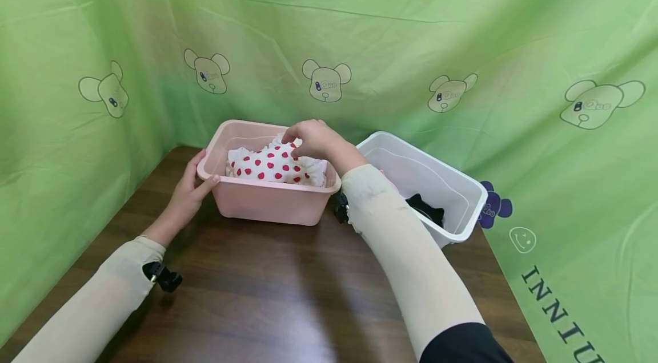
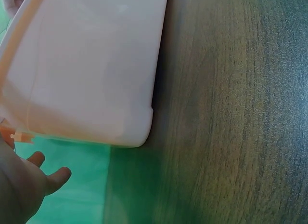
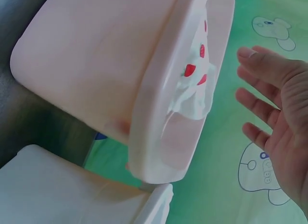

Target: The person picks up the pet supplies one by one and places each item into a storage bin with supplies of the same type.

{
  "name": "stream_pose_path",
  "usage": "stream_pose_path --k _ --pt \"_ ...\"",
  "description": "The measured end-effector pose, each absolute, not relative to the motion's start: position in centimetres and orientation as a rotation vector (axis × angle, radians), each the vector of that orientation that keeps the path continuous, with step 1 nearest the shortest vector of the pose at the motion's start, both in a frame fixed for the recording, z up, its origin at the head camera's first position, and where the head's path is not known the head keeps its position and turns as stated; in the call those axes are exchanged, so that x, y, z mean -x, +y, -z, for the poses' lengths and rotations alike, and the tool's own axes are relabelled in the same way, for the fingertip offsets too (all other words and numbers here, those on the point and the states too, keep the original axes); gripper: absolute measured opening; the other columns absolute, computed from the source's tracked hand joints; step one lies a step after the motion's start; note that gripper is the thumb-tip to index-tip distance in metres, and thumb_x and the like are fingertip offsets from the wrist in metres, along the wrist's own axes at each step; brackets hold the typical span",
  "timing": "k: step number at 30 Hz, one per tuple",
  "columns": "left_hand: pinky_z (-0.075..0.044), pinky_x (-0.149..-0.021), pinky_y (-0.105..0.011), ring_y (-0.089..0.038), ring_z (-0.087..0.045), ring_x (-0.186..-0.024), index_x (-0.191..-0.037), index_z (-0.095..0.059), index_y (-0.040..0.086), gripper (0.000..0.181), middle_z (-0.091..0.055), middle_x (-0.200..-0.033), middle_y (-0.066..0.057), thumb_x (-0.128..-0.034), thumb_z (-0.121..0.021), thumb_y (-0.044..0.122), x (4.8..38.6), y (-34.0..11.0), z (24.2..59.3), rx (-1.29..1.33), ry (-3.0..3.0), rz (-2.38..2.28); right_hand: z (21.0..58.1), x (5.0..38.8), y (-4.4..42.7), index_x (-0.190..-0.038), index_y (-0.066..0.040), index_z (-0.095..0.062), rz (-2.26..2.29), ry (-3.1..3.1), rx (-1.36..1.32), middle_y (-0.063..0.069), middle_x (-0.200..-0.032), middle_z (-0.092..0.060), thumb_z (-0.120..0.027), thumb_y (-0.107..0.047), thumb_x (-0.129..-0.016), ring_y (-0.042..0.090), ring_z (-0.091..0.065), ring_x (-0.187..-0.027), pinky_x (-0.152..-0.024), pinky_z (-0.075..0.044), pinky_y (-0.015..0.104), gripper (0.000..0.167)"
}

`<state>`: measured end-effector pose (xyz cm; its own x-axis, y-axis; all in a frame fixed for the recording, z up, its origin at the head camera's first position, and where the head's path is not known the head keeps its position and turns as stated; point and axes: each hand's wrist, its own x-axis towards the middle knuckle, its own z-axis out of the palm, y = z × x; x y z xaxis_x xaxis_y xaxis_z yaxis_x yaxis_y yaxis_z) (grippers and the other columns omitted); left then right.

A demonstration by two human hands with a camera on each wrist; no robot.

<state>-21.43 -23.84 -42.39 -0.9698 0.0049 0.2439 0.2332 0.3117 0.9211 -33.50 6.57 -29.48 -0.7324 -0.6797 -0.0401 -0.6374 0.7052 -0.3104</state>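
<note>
A pink plastic tub [image 1: 267,201] stands at the back of the table with a white cloth item [image 1: 267,163] inside; it has red spots and ruffled edges, and its kind is unclear. At the tub's left end, my left hand [image 1: 191,187] grips the rim, thumb at the front corner; in the left wrist view, two fingers [image 2: 58,179] of it stick out below the rim. Over the tub's right half hovers my right hand [image 1: 320,141], fingers loosely bent. The right wrist view shows that hand [image 3: 284,101] apart from the cloth, holding nothing.
To the right, a white tub [image 1: 457,180] stands at an angle, close to the pink one. A black item [image 1: 425,210] lies in it, and a pink bit shows near my sleeve. Green curtain [image 1: 390,37] with bear-head prints hangs behind the brown wooden table [image 1: 247,289].
</note>
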Motion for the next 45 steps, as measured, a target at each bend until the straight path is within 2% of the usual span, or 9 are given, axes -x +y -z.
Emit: stream_pose_path --k 5,10,13,21,25,30,37,40,45 --pt "-0.037 -0.1 -0.014 -0.036 -0.035 -0.145 -0.166 -0.014 0.016 0.076 -0.025 -0.166 -0.019 -0.1044 -0.059 0.022 21.5 -23.9 42.5 0.221 -2.382 1.715 30.0 33.3 7.0 -0.128 -0.019 -0.073 0.379 2.775 1.103 -0.003 -0.128 -0.071 -0.076 -0.021 -0.093 0.021 -0.058 -0.129 -0.118 -0.026 0.047 0.035" --pt "-0.036 -0.114 -0.034 -0.035 -0.034 -0.147 -0.166 -0.015 0.016 0.075 -0.025 -0.167 -0.018 -0.1045 -0.059 0.023 21.5 -24.0 42.7 0.223 -2.379 1.718 30.5 32.5 7.7 -0.126 -0.018 -0.073 0.416 2.782 1.147 -0.004 -0.127 -0.071 -0.074 -0.022 -0.095 0.019 -0.057 -0.128 -0.118 -0.029 0.047 0.032" --pt "-0.033 -0.117 -0.046 -0.036 -0.034 -0.147 -0.166 -0.015 0.016 0.076 -0.025 -0.167 -0.018 -0.1044 -0.059 0.023 21.6 -24.0 42.9 0.228 -2.375 1.727 30.6 31.9 8.0 -0.127 -0.017 -0.073 0.438 2.787 1.161 -0.003 -0.129 -0.07 -0.074 -0.022 -0.095 0.019 -0.056 -0.131 -0.118 -0.031 0.047 0.032" --pt "-0.028 -0.119 -0.052 -0.038 -0.031 -0.148 -0.166 -0.013 0.014 0.077 -0.024 -0.167 -0.02 -0.1042 -0.059 0.022 21.7 -23.9 43.2 0.23 -2.375 1.729 31.1 30.6 9.1 -0.126 -0.016 -0.074 0.463 2.858 1.215 -0.002 -0.128 -0.071 -0.074 -0.022 -0.095 0.021 -0.057 -0.13 -0.116 -0.035 0.046 0.032" --pt "-0.028 -0.12 -0.048 -0.037 -0.03 -0.149 -0.166 -0.013 0.014 0.077 -0.023 -0.167 -0.019 -0.1043 -0.059 0.022 21.6 -23.9 43.2 0.219 -2.38 1.732 31.6 29.9 9.7 -0.124 -0.014 -0.074 0.518 2.881 1.248 0.0 -0.123 -0.073 -0.075 -0.02 -0.094 0.02 -0.059 -0.129 -0.115 -0.039 0.043 0.031" --pt "-0.03 -0.119 -0.041 -0.036 -0.031 -0.149 -0.166 -0.014 0.015 0.076 -0.024 -0.167 -0.019 -0.1044 -0.059 0.022 21.5 -23.9 43.0 0.225 -2.368 1.739 32.0 29.0 10.4 -0.122 -0.017 -0.075 0.568 2.915 1.216 -0.001 -0.126 -0.072 -0.076 -0.023 -0.093 0.021 -0.055 -0.133 -0.118 -0.035 0.042 0.029" --pt "-0.033 -0.109 -0.026 -0.035 -0.035 -0.146 -0.165 -0.016 0.016 0.076 -0.029 -0.165 -0.017 -0.1033 -0.06 0.021 21.6 -24.0 43.2 0.237 -2.349 1.741 32.7 27.9 11.7 -0.123 -0.015 -0.074 0.689 2.93 1.223 0.004 -0.127 -0.071 -0.075 -0.02 -0.094 0.023 -0.059 -0.128 -0.113 -0.041 0.045 0.03" --pt "-0.033 -0.113 -0.034 -0.036 -0.034 -0.146 -0.165 -0.016 0.014 0.077 -0.028 -0.165 -0.019 -0.1029 -0.061 0.021 21.8 -24.0 43.1 0.242 -2.371 1.718 33.0 27.4 12.5 -0.124 -0.014 -0.073 0.728 2.952 1.206 0.005 -0.13 -0.07 -0.075 -0.021 -0.093 0.024 -0.06 -0.128 -0.111 -0.042 0.047 0.031" --pt "-0.024 -0.119 -0.058 -0.039 -0.029 -0.149 -0.165 -0.017 0.012 0.079 -0.026 -0.166 -0.02 -0.102 -0.063 0.023 21.6 -24.4 42.7 0.225 -2.435 1.63 33.4 26.6 13.6 -0.124 -0.012 -0.073 0.824 2.96 1.214 0.005 -0.137 -0.068 -0.076 -0.02 -0.093 0.028 -0.059 -0.13 -0.11 -0.044 0.048 0.032"
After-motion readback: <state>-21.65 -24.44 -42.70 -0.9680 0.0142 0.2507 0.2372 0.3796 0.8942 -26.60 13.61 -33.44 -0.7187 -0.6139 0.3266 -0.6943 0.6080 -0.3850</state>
